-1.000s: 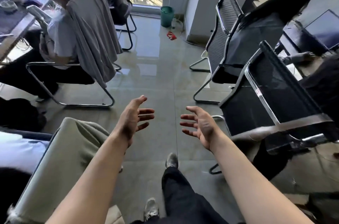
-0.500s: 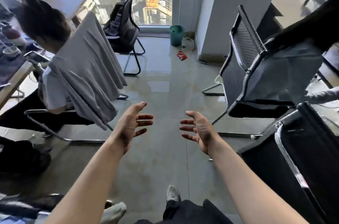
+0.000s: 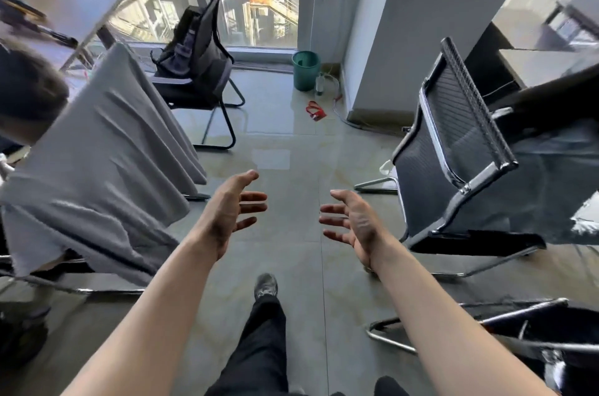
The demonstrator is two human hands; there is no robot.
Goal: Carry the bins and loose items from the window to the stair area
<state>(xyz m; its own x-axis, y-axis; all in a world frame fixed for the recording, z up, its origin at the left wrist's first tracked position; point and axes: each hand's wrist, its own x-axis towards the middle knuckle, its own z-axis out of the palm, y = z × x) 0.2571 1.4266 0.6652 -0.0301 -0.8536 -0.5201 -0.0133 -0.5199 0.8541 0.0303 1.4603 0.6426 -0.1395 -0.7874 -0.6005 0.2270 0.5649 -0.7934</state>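
A green bin [image 3: 305, 70] stands on the floor by the window, beside the grey pillar. A clear bottle [image 3: 320, 84] sits next to it, and a red loose item [image 3: 316, 110] lies on the tiles in front. My left hand [image 3: 230, 214] and my right hand [image 3: 353, 224] are held out ahead of me, palms facing each other, fingers spread, holding nothing. Both hands are well short of the bin, with bare floor between.
A chair draped in grey cloth [image 3: 103, 162], with a seated person [image 3: 26, 97], lines the left. A black chair with a backpack [image 3: 197, 58] stands by the window. Black mesh chairs [image 3: 453, 149] line the right. A tiled aisle [image 3: 285, 149] runs to the window.
I have walked forward along the aisle; the bin, bottle and red item are nearer and larger. The side chairs have slid back past me. My hands keep the same open pose.
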